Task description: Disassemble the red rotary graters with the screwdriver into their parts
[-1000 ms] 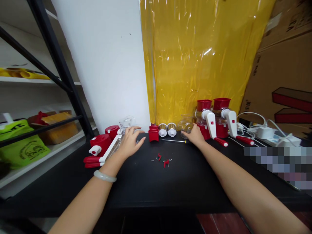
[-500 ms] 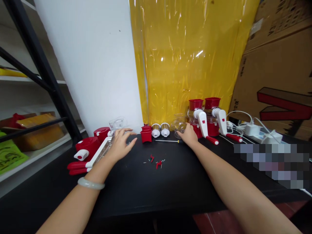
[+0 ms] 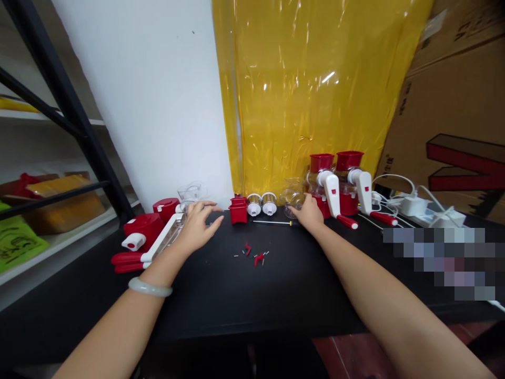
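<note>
The left hand (image 3: 199, 226) is showing spread, apparently empty fingers; the right hand (image 3: 311, 215) is touching the clear housing (image 3: 290, 198) beside its thumb, possibly steadying it, grip unclear. Red pieces (image 3: 259, 258) are lying between both.

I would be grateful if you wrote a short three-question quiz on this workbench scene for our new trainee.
1. True or false: the left hand is clenched into a fist.
2. How many white-ended cylinders sit beside the red containers?
3. Fill the gap: the part at the fingers of the right hand is ____, so the things behind it show through.

Key:
1. False; its fingers are spread.
2. Two.
3. Clear.
</note>
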The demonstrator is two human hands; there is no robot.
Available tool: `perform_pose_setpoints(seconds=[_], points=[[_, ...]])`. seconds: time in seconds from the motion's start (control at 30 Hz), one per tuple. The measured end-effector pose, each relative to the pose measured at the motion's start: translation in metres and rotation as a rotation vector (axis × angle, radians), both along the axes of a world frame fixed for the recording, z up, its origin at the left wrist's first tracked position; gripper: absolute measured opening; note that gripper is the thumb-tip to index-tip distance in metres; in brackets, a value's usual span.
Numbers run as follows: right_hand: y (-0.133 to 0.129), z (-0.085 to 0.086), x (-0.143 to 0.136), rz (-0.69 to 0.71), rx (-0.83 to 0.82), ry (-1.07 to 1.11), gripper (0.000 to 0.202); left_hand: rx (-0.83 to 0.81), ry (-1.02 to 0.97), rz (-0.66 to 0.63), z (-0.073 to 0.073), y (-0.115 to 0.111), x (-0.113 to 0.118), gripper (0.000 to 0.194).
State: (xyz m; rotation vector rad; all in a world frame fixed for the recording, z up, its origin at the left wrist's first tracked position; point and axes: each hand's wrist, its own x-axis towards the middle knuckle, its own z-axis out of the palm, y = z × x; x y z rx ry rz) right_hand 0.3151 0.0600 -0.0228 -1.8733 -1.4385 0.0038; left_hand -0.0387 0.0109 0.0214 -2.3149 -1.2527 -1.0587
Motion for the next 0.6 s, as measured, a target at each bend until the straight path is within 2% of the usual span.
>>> perform_pose_setpoints(seconds=[0.13,0.27,0.47,0.6], points=[[-0.001,-0.003,0.001,0.019,0.084,0.009,0.068,0.004,-0.014,0.006,-0.003,-0.001,0.001,0.022],[-0.002,0.0,-0.003,0.051,0.25,0.003,0.072,-0.007,-0.005,-0.008,-0.004,-0.001,0.0,0.021],[-0.007,0.016,-0.011,0.101,0.532,0.008,0.074,0.006,0.003,-0.027,-0.001,-0.002,-0.002,0.02],[-0.014,0.032,-0.016,0.079,0.693,0.172,0.076,0.044,-0.002,-0.024,0.003,-0.007,0.001,0.022]])
